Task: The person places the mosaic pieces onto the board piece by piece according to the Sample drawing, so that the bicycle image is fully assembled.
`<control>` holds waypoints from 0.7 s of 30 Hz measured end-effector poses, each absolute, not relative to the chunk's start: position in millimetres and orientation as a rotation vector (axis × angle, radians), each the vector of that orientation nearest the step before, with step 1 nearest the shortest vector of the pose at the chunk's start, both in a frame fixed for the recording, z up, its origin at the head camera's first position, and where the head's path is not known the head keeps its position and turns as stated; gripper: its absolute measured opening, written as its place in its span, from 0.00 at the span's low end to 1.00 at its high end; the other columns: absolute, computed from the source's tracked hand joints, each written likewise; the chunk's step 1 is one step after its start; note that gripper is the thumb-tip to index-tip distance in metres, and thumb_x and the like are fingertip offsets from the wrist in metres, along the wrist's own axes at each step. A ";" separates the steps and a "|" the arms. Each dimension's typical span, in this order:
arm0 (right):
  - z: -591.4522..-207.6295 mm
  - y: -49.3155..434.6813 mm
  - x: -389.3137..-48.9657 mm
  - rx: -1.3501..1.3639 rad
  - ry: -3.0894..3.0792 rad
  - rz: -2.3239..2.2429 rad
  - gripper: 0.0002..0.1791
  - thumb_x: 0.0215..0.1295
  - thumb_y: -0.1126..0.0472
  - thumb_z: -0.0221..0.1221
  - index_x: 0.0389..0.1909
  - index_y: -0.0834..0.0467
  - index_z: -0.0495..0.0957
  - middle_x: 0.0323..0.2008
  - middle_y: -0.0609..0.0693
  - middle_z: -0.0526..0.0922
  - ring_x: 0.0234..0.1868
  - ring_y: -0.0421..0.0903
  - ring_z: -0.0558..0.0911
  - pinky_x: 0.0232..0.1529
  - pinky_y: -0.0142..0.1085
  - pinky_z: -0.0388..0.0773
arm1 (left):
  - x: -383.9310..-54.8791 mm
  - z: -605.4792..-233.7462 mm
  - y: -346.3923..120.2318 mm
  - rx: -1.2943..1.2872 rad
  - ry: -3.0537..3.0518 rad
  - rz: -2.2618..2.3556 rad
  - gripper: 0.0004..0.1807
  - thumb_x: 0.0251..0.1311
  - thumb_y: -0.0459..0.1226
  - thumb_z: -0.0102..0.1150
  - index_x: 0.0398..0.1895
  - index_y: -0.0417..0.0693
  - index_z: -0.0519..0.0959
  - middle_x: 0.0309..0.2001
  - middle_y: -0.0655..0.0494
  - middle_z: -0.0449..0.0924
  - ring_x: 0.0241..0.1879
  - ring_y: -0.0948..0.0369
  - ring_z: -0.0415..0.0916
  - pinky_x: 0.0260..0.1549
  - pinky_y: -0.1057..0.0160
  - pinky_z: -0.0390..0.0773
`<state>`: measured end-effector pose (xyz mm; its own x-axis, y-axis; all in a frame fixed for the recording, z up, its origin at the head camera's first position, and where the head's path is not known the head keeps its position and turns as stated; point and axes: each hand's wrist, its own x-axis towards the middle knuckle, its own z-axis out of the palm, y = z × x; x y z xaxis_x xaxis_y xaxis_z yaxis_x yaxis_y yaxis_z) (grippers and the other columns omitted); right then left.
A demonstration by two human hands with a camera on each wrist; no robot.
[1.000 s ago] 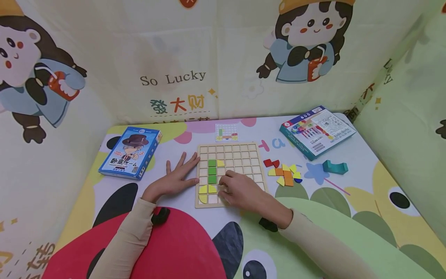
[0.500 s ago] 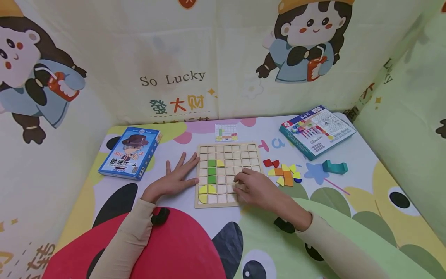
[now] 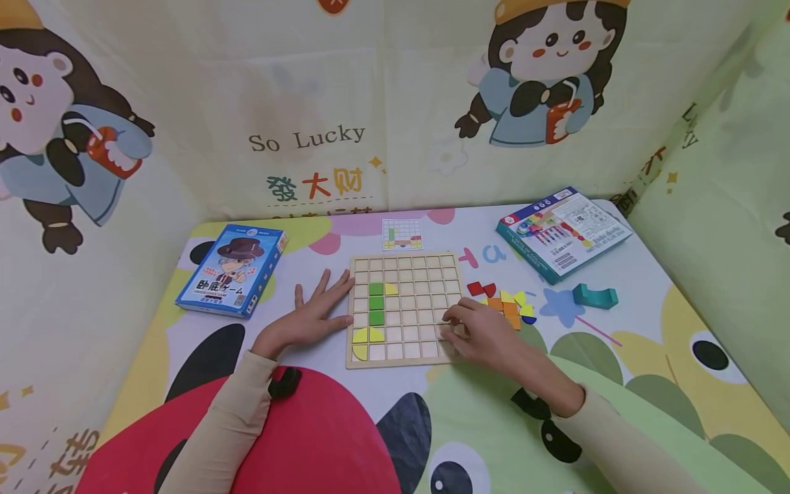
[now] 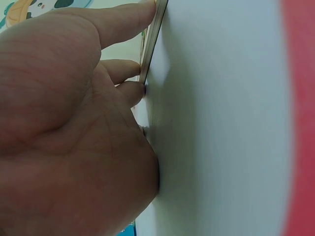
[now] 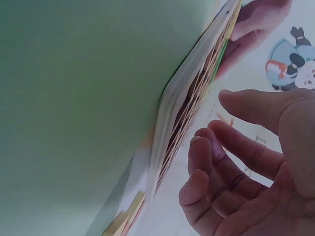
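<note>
A square wooden grid board (image 3: 404,353) lies on the table in the head view. Green squares (image 3: 376,303) form a short column in its left part, with yellow quarter-round pieces (image 3: 360,335) below and one yellow piece (image 3: 391,289) beside the top square. My left hand (image 3: 308,315) lies spread on the table, its thumb and fingertips at the board's left edge. Over the board's lower right part is my right hand (image 3: 484,336). In the right wrist view its fingers (image 5: 199,152) are loosely bent, the thumb apart from them, with nothing between.
Loose red (image 3: 475,289), orange (image 3: 511,312), yellow and blue pieces lie right of the board, partly behind my right hand. A small pattern card (image 3: 402,234) lies beyond the board. A blue box (image 3: 231,271) stands left, a flat game box (image 3: 564,233) and teal block (image 3: 595,296) right.
My right hand has moved rightward across the board, from beside the green column to the right edge, uncovering lower cells. The left hand and the pieces on the board stay as they were.
</note>
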<state>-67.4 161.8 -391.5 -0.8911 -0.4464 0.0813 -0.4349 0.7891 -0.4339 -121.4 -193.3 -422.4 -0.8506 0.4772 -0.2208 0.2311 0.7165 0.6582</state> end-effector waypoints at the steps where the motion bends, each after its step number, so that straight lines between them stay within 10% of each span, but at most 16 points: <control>1: -391.8 164.5 -67.4 -0.706 2.952 -0.713 0.13 0.65 0.57 0.73 0.47 0.57 0.87 0.39 0.49 0.86 0.36 0.41 0.82 0.37 0.30 0.83 | -121.4 -422.2 -193.3 0.548 2.548 0.903 0.46 0.74 0.48 0.60 0.88 0.55 0.48 0.89 0.51 0.37 0.87 0.42 0.17 0.71 0.24 0.09; 21: -387.3 224.5 -73.4 -0.459 2.978 -0.656 0.14 0.66 0.59 0.72 0.50 0.58 0.87 0.39 0.51 0.86 0.38 0.45 0.81 0.37 0.34 0.82 | -121.7 -421.8 -193.4 0.554 2.555 0.893 0.46 0.74 0.50 0.60 0.88 0.56 0.48 0.89 0.52 0.37 0.87 0.42 0.18 0.71 0.24 0.10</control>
